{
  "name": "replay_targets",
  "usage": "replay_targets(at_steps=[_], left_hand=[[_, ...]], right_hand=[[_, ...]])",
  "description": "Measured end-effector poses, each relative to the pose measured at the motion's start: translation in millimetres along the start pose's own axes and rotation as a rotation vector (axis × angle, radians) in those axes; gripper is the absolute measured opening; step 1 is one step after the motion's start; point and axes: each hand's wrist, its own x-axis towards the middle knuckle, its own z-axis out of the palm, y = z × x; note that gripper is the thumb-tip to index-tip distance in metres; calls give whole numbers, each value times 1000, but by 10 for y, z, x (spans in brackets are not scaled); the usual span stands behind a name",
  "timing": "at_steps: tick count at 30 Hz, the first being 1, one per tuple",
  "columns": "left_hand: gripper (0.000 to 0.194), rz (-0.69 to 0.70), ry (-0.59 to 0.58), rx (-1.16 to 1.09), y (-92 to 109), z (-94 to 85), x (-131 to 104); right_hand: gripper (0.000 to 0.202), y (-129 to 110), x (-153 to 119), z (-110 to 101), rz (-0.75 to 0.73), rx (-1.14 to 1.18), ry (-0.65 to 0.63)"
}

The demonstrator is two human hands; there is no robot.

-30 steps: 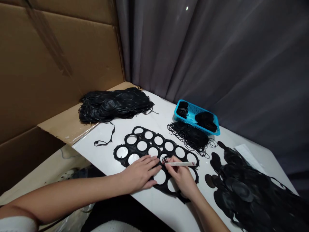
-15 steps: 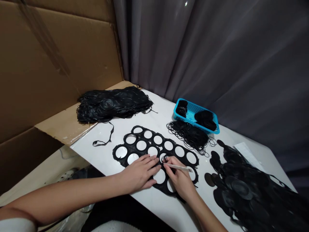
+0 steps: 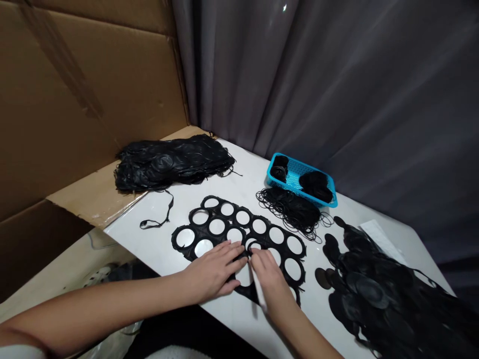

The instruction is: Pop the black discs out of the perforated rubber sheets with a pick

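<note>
A black rubber-like sheet (image 3: 228,219) with rows of round holes lies on the white table, the tabletop showing through. My left hand (image 3: 217,269) rests flat on it, fingers stretched out and holding nothing. Just right of those fingertips, my right hand (image 3: 271,279) is closed, its fingertips at a thin black ring (image 3: 255,244) over one of the holes. A thin pale stick-like tool (image 3: 257,286) is tucked in the same hand, slanting down toward me. Its kind and tip cannot be made out.
A blue basket (image 3: 294,185) with black rings stands at the back, a heap of loose rings (image 3: 290,208) before it. Black discs and sheets (image 3: 370,289) pile up at the right. A sheet stack (image 3: 172,162) sits back left, near a loose black strip (image 3: 160,222) and cardboard (image 3: 90,99).
The tool in my right hand has swung from pointing right to pointing down toward me. My right fingers have shifted slightly onto the ring. My left hand stays flat on the sheet.
</note>
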Motion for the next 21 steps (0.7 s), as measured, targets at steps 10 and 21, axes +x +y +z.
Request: replay_targets(at_steps=[10,21], left_hand=[[47,35,51,-27,-35,18,-28],[57,22,-6,33,-371,-76,482]], right_hand=[[23,928,634,-748,449,-88,351],[38,647,718,-446,753,1038,97]])
